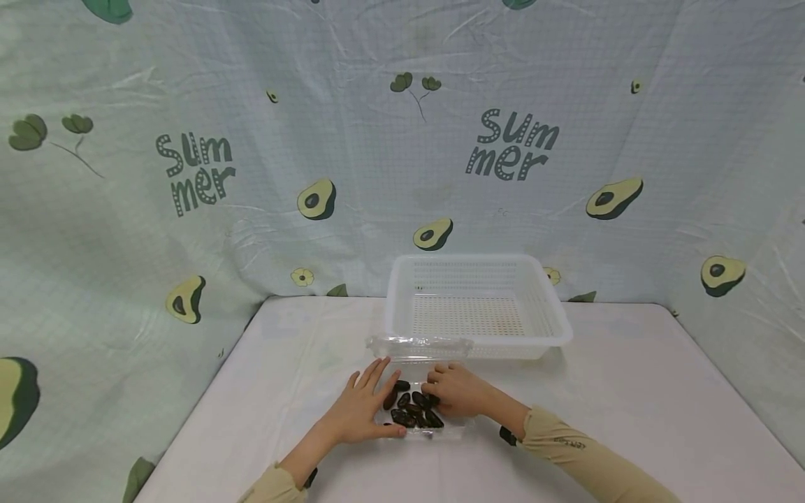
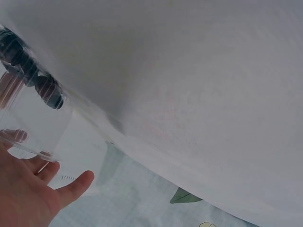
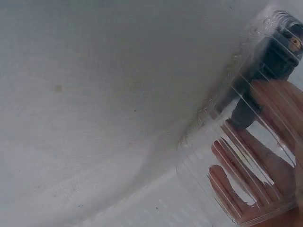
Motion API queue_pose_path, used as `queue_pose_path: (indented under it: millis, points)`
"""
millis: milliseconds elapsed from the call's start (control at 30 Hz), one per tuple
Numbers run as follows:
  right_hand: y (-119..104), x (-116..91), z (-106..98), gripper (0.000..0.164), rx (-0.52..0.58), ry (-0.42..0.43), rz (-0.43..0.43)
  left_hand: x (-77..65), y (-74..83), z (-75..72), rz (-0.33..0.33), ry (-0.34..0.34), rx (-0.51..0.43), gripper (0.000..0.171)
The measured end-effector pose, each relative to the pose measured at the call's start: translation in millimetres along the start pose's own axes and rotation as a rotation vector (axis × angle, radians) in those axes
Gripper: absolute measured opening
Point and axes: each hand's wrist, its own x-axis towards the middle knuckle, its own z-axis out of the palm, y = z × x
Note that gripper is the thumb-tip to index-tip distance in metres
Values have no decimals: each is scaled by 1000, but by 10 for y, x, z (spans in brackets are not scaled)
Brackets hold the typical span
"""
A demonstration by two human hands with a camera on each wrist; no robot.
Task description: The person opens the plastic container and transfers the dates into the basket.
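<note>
A clear plastic clamshell box (image 1: 434,433) lies on the table with its lid (image 1: 418,347) folded back, holding several glossy dark dates (image 1: 414,411). My left hand (image 1: 365,406) rests at the box's left side, its fingers spread and thumb along the near edge. Over the right end of the box, my right hand (image 1: 458,390) reaches in among the fruit. Through the clear wall in the right wrist view, its thumb and forefinger pinch a dark date (image 3: 244,112); the other fingers (image 3: 229,187) stay loosely bent. The left wrist view catches more dates (image 2: 49,92) behind the wall.
A white perforated plastic basket (image 1: 560,325) stands just behind the box, its front overlapped by the raised lid. White cloth covers the table (image 1: 629,391). A patterned curtain (image 1: 377,140) hangs round the back and sides. Small black pieces (image 1: 507,436) show beside both sleeves.
</note>
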Motion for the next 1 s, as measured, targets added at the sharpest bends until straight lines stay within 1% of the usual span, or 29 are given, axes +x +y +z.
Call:
queue_pose_path:
  millis: [67, 167, 200, 333, 433, 500, 600, 700, 833, 1000]
  points:
    - [2, 0, -20, 21, 16, 16, -3, 5, 1, -7, -9, 1, 9, 96]
    - [-3, 1, -52, 21, 26, 15, 11, 16, 5, -23, -18, -2, 19, 97]
    - [-4, 1, -58, 21, 35, 2, 23, 19, 6, -29, -20, -3, 20, 97]
    - [-7, -16, -85, 23, 19, 11, 28, 30, 5, -47, -21, -5, 36, 98]
    - [1, -62, -107, 25, 5, 74, 11, 35, 1, -50, -17, -1, 50, 98]
    - [9, -108, -115, 25, -3, 139, -10, 35, 0, -48, -12, 4, 54, 98]
    - [25, -203, -145, 27, -5, 236, -36, 33, -4, -34, -7, 16, 59, 98]
    - [39, -309, -191, 29, 12, 302, -55, 28, -9, -15, -8, 23, 69, 98]
    - [73, -454, -259, 32, 48, 340, -66, 22, -14, 5, -9, 29, 81, 99]
    - [139, -633, -367, 34, 58, 331, -44, 25, -13, 11, 2, 36, 75, 99]
